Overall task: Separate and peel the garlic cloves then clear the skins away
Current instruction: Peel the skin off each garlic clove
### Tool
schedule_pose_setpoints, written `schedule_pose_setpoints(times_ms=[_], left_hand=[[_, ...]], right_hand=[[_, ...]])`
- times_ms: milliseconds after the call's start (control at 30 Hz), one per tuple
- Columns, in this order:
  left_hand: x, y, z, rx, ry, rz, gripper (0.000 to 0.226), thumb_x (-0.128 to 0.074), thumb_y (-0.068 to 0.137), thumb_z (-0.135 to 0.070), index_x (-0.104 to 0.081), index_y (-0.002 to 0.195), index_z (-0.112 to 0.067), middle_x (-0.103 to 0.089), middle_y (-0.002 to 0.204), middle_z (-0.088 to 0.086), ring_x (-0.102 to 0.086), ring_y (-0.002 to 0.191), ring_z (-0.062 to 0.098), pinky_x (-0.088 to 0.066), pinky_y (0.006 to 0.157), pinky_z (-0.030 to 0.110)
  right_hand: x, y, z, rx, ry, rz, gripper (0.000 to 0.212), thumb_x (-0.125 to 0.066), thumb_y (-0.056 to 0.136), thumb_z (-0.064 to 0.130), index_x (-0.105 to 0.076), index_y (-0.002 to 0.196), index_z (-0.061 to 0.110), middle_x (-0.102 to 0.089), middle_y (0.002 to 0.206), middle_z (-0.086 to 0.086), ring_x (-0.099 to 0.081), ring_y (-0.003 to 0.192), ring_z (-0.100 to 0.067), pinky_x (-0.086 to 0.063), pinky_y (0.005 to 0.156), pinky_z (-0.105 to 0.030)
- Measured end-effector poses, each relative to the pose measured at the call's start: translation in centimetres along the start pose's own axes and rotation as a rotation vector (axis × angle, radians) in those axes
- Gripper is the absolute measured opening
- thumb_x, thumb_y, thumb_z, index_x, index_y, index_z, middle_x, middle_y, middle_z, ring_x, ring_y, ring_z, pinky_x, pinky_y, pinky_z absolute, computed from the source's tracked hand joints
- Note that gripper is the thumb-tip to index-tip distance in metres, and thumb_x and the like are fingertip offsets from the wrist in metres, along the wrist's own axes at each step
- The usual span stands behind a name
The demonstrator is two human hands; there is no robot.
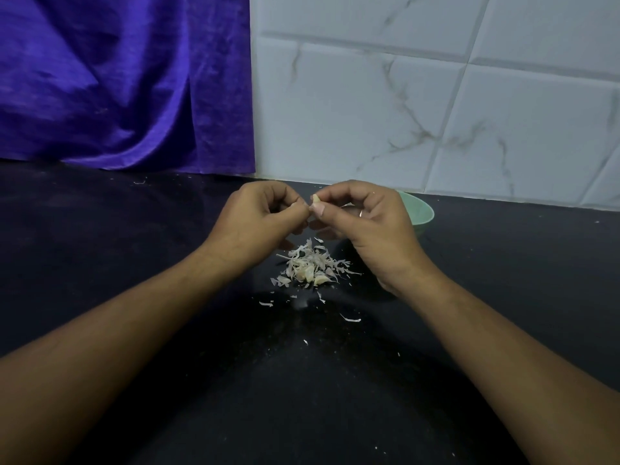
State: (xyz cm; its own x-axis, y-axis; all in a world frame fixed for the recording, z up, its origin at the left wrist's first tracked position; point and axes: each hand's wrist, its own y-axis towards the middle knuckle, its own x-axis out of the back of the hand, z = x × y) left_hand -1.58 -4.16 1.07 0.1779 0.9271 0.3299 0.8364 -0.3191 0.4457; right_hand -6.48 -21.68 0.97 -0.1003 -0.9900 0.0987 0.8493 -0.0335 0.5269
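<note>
My right hand (362, 226) pinches a small pale garlic clove (315, 200) between thumb and fingers, raised above the counter. My left hand (258, 223) meets it from the left, its thumb and forefinger closed on the clove's skin. Directly below the hands lies a pile of white garlic skins (312, 260) with a few cloves (313, 275) mixed in at its near side. A light green bowl (419, 209) stands behind my right hand, mostly hidden by it.
The counter (134, 263) is black and speckled, with stray skin flakes (350, 319) scattered nearer to me. A purple cloth (127, 82) hangs at the back left and a white marbled tile wall (436, 95) rises at the back right.
</note>
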Motion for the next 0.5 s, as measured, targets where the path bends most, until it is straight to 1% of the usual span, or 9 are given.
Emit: schedule_pose_setpoints(times_ms=[100, 167, 233, 300, 367, 433, 500], left_hand=[[0.05, 0.03, 0.11, 0.019, 0.075, -0.025, 0.013, -0.068, 0.094, -0.016, -0.074, 0.083, -0.011, -0.076, 0.076, 0.005, -0.075, 0.079, 0.024, -0.064, 0.064, 0.035], [0.19, 0.06, 0.28, 0.033, 0.124, -0.047, 0.014, -0.067, 0.094, -0.016, -0.074, 0.083, -0.011, -0.076, 0.075, 0.004, -0.075, 0.078, 0.022, -0.058, 0.056, 0.024], [0.34, 0.11, 0.39, 0.043, 0.15, -0.068, 0.017, -0.064, 0.095, -0.016, -0.074, 0.082, -0.012, -0.076, 0.074, 0.003, -0.075, 0.078, 0.02, -0.054, 0.053, 0.02], [0.4, 0.15, 0.3, 0.039, 0.155, -0.078, 0.022, -0.061, 0.098, -0.018, -0.074, 0.081, -0.014, -0.076, 0.075, 0.002, -0.075, 0.077, 0.019, -0.057, 0.055, 0.023], [0.45, 0.03, 0.25, 0.009, 0.183, -0.079, 0.027, -0.061, 0.101, -0.026, -0.074, 0.08, -0.016, -0.076, 0.074, 0.001, -0.075, 0.076, 0.019, -0.061, 0.059, 0.028], [0.6, 0.01, 0.56, -0.027, 0.222, -0.075, 0.028, -0.065, 0.1, -0.033, -0.072, 0.077, -0.018, -0.075, 0.072, 0.0, -0.074, 0.073, 0.019, -0.063, 0.067, 0.04], [0.76, 0.05, 0.87, -0.048, 0.258, -0.085, 0.028, -0.07, 0.096, -0.037, -0.07, 0.075, -0.019, -0.074, 0.071, 0.001, -0.072, 0.071, 0.02, -0.061, 0.072, 0.048]], right_hand=[[0.01, 0.06, 0.31, -0.058, 0.117, -0.046, 0.007, -0.069, 0.095, 0.002, -0.071, 0.103, 0.002, -0.075, 0.088, -0.008, -0.074, 0.082, -0.023, -0.063, 0.074, -0.037], [0.28, 0.22, 0.51, -0.095, 0.172, -0.075, 0.01, -0.067, 0.098, 0.005, -0.07, 0.107, 0.001, -0.075, 0.097, -0.013, -0.075, 0.085, -0.025, -0.063, 0.076, -0.038], [0.48, 0.32, 0.53, -0.123, 0.169, -0.087, 0.014, -0.065, 0.1, 0.006, -0.069, 0.111, 0.0, -0.076, 0.099, -0.015, -0.075, 0.083, -0.025, -0.063, 0.075, -0.037], [0.61, 0.34, 0.31, -0.135, 0.13, -0.086, 0.016, -0.064, 0.1, 0.006, -0.069, 0.114, 0.0, -0.075, 0.095, -0.014, -0.074, 0.08, -0.024, -0.063, 0.073, -0.036], [0.61, 0.34, 0.03, -0.139, 0.083, -0.082, 0.016, -0.065, 0.1, 0.005, -0.07, 0.114, 0.001, -0.074, 0.092, -0.012, -0.074, 0.077, -0.023, -0.063, 0.072, -0.036], [0.56, 0.33, -0.14, -0.135, 0.04, -0.071, 0.015, -0.065, 0.099, 0.005, -0.07, 0.113, 0.002, -0.074, 0.09, -0.011, -0.074, 0.075, -0.022, -0.062, 0.07, -0.035], [0.51, 0.25, -0.2, -0.127, 0.001, -0.049, 0.015, -0.066, 0.099, 0.004, -0.07, 0.112, 0.003, -0.073, 0.089, -0.01, -0.073, 0.073, -0.019, -0.062, 0.068, -0.033]])
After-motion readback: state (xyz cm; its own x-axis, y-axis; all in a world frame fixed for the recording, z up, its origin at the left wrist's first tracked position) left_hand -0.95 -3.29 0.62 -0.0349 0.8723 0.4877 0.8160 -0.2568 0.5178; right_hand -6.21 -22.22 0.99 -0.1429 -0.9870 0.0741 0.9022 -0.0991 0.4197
